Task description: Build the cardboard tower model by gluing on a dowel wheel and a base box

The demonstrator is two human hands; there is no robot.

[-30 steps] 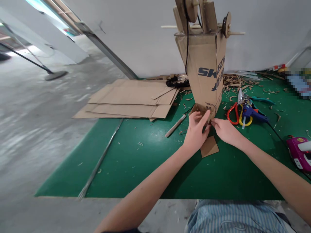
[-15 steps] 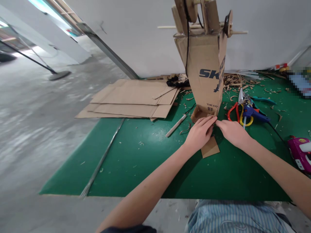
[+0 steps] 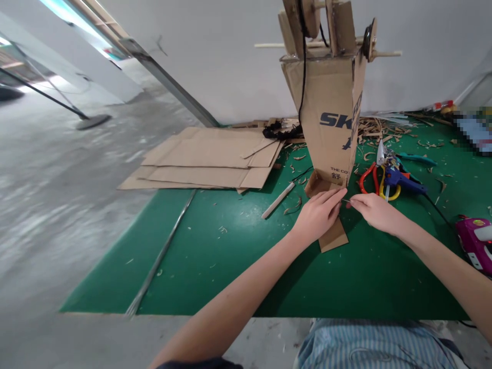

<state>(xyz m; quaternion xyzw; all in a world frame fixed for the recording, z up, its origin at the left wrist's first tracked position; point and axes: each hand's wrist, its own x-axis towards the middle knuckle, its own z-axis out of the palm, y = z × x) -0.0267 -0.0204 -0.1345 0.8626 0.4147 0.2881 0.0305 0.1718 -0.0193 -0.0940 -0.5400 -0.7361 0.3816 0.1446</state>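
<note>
A tall cardboard tower [image 3: 326, 97] with printed lettering stands upright, carrying wooden rods and cardboard wheels on top. At its foot is a small open cardboard tray [image 3: 314, 183]. My left hand [image 3: 319, 212] is closed on the tray's front side, fingers together; the fingertips' underside is hidden. Just right of it, my right hand [image 3: 374, 210] pinches a thin, light sliver [image 3: 345, 200] that reaches toward my left fingers; its kind is too small to make out. A loose cardboard flap [image 3: 333, 237] lies below my left hand.
Flat cardboard sheets [image 3: 207, 148] are stacked at the left. A pale stick [image 3: 279, 200] lies nearby. Red-handled pliers [image 3: 368, 179] and a blue glue gun [image 3: 403, 180] sit at right, near a magenta device [image 3: 475, 241]. Long clear sticks [image 3: 163, 251] cross the green tabletop [image 3: 230, 266]; scraps line the wall.
My right hand has drawn slightly right and down, away from my left hand, and a thin sliver now shows between them. The tower appears shifted a little to the right in view.
</note>
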